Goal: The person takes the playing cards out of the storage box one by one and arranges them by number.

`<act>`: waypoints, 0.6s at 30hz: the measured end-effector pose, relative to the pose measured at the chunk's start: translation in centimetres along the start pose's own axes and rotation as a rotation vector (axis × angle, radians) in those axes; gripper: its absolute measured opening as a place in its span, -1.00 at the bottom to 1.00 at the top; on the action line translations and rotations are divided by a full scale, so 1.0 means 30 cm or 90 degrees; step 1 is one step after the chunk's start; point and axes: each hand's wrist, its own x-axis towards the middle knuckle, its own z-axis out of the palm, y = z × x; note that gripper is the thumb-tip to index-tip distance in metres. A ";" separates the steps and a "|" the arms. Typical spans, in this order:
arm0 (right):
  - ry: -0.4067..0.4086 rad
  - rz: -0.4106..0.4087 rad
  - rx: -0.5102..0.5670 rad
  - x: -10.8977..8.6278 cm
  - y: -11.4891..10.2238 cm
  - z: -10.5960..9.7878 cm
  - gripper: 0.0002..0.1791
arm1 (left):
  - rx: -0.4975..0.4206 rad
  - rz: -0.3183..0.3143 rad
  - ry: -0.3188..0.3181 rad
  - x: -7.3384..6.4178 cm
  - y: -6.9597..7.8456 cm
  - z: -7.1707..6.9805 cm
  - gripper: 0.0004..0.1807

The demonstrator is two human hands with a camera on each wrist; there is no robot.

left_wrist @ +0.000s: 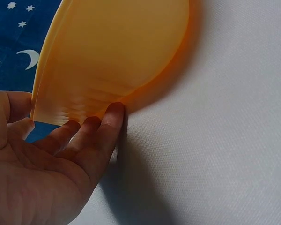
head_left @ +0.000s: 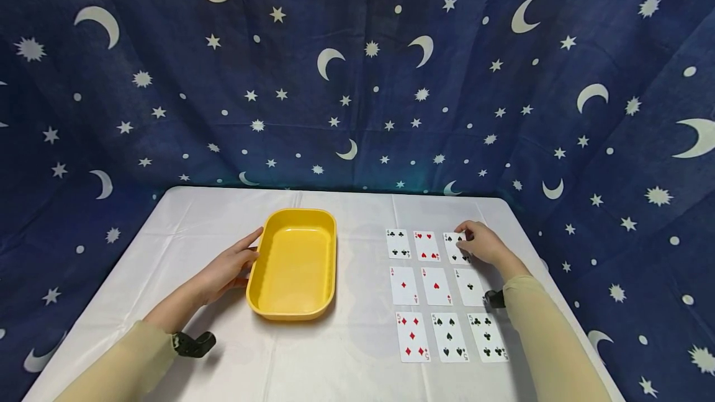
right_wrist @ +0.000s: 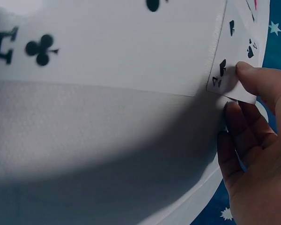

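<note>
My left hand (head_left: 226,272) touches the left side of a yellow tray (head_left: 257,272). In the left wrist view, the fingertips of that hand (left_wrist: 61,173) rest against the tray's outer wall (left_wrist: 117,47). With my right hand (head_left: 485,244) I pinch the four of spades (head_left: 454,254) at its right edge. From the right wrist, the thumb of this hand (right_wrist: 262,136) lies on the card's face and the fingers are at its edge and behind it. To the left lie the four of hearts (head_left: 427,247) and four of clubs (head_left: 398,244), face up.
Below are the ace of diamonds (head_left: 403,293), ace of hearts (head_left: 436,293) and ace of clubs (head_left: 467,293). Nearest me lie the five of diamonds (head_left: 406,343), five of spades (head_left: 442,344) and five of clubs (head_left: 488,345). A starry blue cloth (head_left: 357,67) hangs behind the white table (head_left: 363,303).
</note>
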 end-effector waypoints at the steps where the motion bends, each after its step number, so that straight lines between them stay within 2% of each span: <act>1: 0.002 0.002 -0.006 -0.001 0.000 0.001 -0.67 | 0.001 0.000 0.000 0.001 0.000 0.000 -0.27; 11: 0.012 0.040 -0.035 -0.006 -0.017 0.011 -0.63 | 0.006 -0.003 0.005 0.011 -0.001 0.003 -0.27; 18: 0.024 0.035 -0.068 -0.020 -0.014 0.021 -0.47 | 0.016 -0.006 0.023 0.005 -0.006 -0.007 -0.25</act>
